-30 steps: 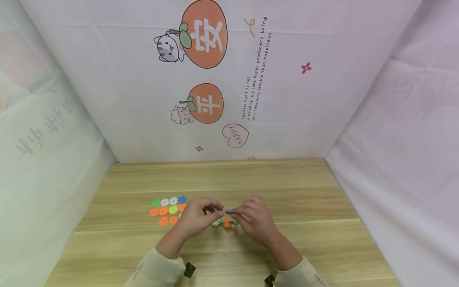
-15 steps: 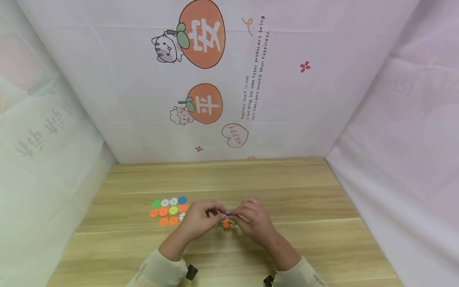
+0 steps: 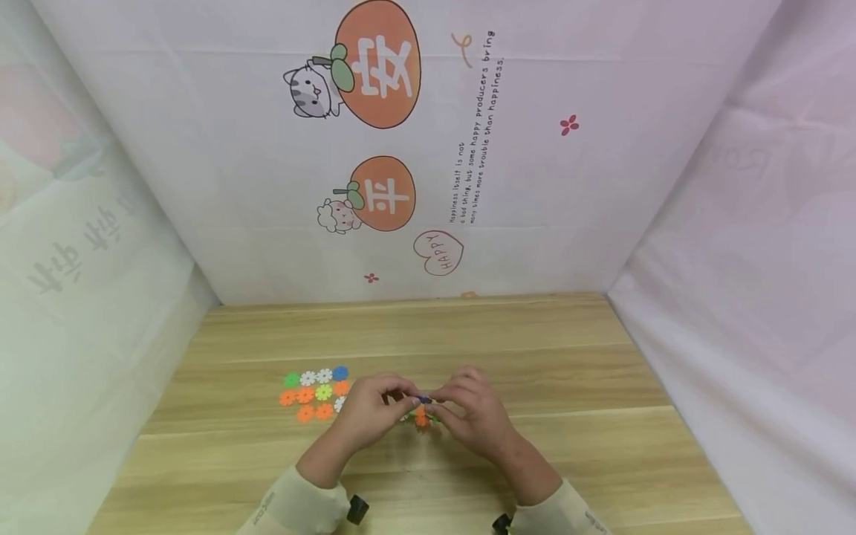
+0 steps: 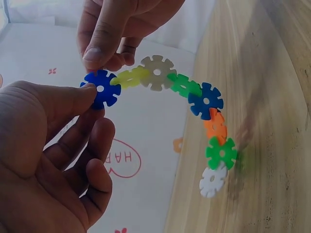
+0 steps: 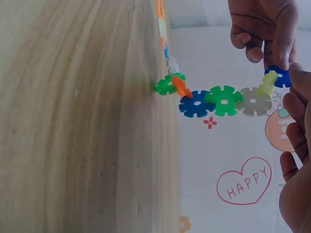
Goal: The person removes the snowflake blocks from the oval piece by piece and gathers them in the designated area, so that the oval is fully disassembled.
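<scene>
A chain of interlocking plastic snowflake discs hangs in an arc, with a dark blue snowflake disc (image 4: 100,89) at its upper end. My left hand (image 4: 43,141) pinches this disc between thumb and fingers. From the other side, my right hand (image 3: 478,409) pinches at the same disc's edge. Slotted beside it is a yellow disc (image 4: 129,77), followed by a greyish-white disc (image 4: 157,73), a green disc (image 4: 184,86) and a second blue disc (image 4: 206,101). An orange disc (image 3: 421,417), another green disc (image 4: 221,154) and a white disc (image 4: 213,180) form the lower end.
Loose snowflake discs lie in rows on the wooden table (image 3: 568,349), left of my left hand, including a lime disc (image 3: 324,391) and a blue disc (image 3: 340,373). A printed white cloth (image 3: 521,186) stands behind the table, with cloth walls at both sides.
My left fingers have come rightward to meet the right hand at the blue disc, closing the gap between them. Over the last half second both hands have barely moved.
</scene>
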The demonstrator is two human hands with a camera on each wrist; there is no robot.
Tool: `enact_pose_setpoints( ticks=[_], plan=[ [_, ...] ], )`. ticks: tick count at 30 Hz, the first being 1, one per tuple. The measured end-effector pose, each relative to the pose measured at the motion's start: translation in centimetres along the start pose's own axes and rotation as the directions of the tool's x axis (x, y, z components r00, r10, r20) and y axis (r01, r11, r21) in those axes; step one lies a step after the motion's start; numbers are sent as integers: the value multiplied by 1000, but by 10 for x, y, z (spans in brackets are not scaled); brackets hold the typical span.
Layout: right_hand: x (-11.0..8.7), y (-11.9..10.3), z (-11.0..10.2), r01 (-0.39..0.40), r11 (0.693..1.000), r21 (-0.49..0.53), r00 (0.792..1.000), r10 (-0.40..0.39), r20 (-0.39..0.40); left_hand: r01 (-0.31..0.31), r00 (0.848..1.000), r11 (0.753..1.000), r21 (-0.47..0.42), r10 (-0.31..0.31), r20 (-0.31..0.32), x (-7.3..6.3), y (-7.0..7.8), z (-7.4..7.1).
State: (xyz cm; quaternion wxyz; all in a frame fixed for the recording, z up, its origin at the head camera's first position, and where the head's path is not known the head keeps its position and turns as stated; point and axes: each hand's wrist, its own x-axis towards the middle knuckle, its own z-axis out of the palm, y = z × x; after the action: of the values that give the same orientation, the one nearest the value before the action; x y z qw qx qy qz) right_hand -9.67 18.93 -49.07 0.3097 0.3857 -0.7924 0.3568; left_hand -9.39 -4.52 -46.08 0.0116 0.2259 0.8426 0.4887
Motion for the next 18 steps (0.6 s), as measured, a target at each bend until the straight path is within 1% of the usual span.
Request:
enact_pose_setpoints(
  ticks=[4, 8, 12, 15, 18],
  plan=[
    [-3, 0, -1, -86, 996, -1, 995, 86, 51, 26, 999, 1000, 3, -26, -27, -2, -2, -1],
    [-5, -2, -2, -167, 986, -4, 976, 166, 141, 26, 998, 1000, -5, -26, -51, -2, -4, -2],
    [-4, -3, 1, -197, 980, -13, 960, 195, 202, 26, 997, 999, -18, -28, -70, -3, -5, -2],
    [-5, -3, 4, -207, 978, -13, 957, 205, 206, 33, 996, 999, -23, -34, -82, -3, -5, -2],
    [-6, -3, 5, -200, 980, -5, 961, 197, 194, 30, 996, 999, -38, -33, -86, -3, -6, -3]
  ],
)
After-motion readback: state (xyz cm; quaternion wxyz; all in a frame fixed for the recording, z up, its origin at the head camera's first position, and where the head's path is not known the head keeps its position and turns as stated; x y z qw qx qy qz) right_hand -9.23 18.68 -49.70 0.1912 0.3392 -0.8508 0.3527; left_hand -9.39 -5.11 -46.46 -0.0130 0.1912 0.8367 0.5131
